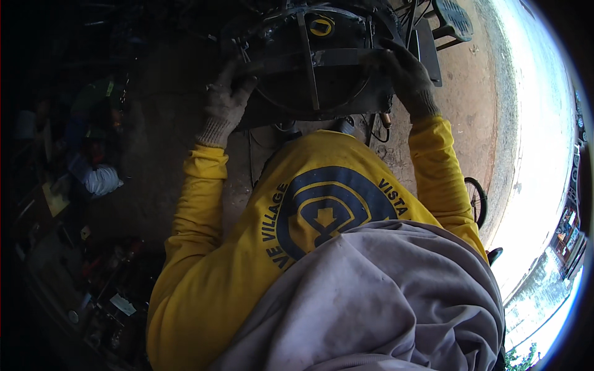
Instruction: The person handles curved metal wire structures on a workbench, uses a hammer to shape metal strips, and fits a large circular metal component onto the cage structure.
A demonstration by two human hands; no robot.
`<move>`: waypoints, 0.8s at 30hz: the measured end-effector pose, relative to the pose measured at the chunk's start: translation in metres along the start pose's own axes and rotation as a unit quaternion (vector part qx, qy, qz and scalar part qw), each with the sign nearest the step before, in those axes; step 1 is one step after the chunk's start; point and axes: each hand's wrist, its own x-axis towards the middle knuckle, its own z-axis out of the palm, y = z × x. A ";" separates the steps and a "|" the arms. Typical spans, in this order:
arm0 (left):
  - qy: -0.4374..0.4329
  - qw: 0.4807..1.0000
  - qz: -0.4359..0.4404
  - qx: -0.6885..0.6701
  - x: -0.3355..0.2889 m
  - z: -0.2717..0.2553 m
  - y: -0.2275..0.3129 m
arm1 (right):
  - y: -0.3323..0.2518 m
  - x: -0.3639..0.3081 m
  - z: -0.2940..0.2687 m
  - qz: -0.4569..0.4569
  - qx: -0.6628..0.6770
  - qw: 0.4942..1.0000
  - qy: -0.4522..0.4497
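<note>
A dark flat metal bar lies crosswise over a round metal frame on a dark worktable. My left hand, in a grey knit glove, is at the bar's left end, thumb and fingers around it; deep shadow blurs the fingertips. At the right end, my right hand, gloved too, has its fingers curled on the bar. A narrower strip runs lengthwise across the frame, under or over the bar; which, I cannot tell. Behind the bar sits a small yellow and black object.
A dark perforated seat or stool stands at the far right. Below the table are cables and a tool with a wooden handle. A bicycle wheel shows at right. Shadowed clutter with a white bag lies at left.
</note>
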 end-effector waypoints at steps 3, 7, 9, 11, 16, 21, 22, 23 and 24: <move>-0.078 0.987 -0.050 -0.129 0.004 0.007 -0.007 | 0.011 0.005 0.010 0.027 0.072 0.996 -0.032; -0.067 0.990 -0.038 -0.121 0.004 0.007 -0.017 | 0.032 0.007 0.013 -0.006 0.102 0.994 -0.031; -0.070 0.990 -0.017 -0.118 0.006 0.006 -0.030 | 0.025 0.004 0.014 -0.003 0.101 0.994 -0.042; -0.104 0.965 -0.045 -0.235 0.009 0.007 -0.037 | 0.019 0.004 0.014 0.009 0.153 0.986 -0.058; -0.122 0.981 -0.044 -0.142 0.013 0.000 -0.019 | 0.009 0.001 0.005 0.004 0.062 0.997 -0.050; 0.032 0.995 0.027 0.088 -0.026 0.001 -0.016 | 0.051 -0.032 0.000 -0.005 0.039 0.974 0.221; 0.043 0.978 0.097 0.181 -0.037 -0.006 -0.031 | 0.060 -0.043 -0.002 -0.001 0.038 0.975 0.219; 0.046 0.964 0.131 0.226 -0.043 -0.011 -0.031 | 0.065 -0.060 -0.005 -0.005 0.024 0.974 0.226; 0.050 0.947 0.165 0.270 -0.049 -0.016 -0.031 | 0.070 -0.075 -0.005 -0.008 0.009 0.972 0.234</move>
